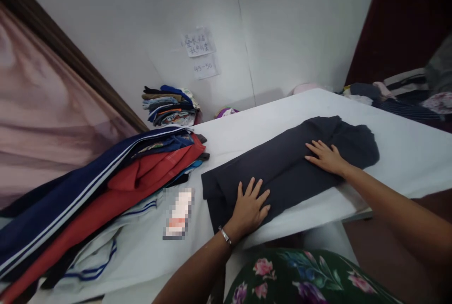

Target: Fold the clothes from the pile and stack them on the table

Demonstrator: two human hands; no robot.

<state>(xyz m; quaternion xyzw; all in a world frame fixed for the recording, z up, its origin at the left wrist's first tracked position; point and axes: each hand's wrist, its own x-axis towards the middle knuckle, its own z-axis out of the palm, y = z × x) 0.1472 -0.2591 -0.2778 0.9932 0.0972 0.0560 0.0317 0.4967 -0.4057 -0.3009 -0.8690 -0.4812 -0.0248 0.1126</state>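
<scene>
A dark grey garment (282,158), folded into a long strip, lies slantwise across the white-covered table. I cannot tell whether it is trousers or a jacket. On its near left part my left hand (250,205) rests flat with the fingers spread, a metal bracelet at the wrist. My right hand (325,157) lies palm down on the cloth toward its bunched right end, fingers stretched out. Neither hand grips the fabric. At the left end, a narrower piece of dark cloth runs down toward the table's front edge, partly hidden behind my left arm.
Left on the table are navy trousers (99,172) with white stripes, a red garment (151,167) and a white garment (95,252). A pixelated object (178,213) lies beside them. Folded clothes (173,106) are stacked by the wall; more clothes (406,92) lie far right.
</scene>
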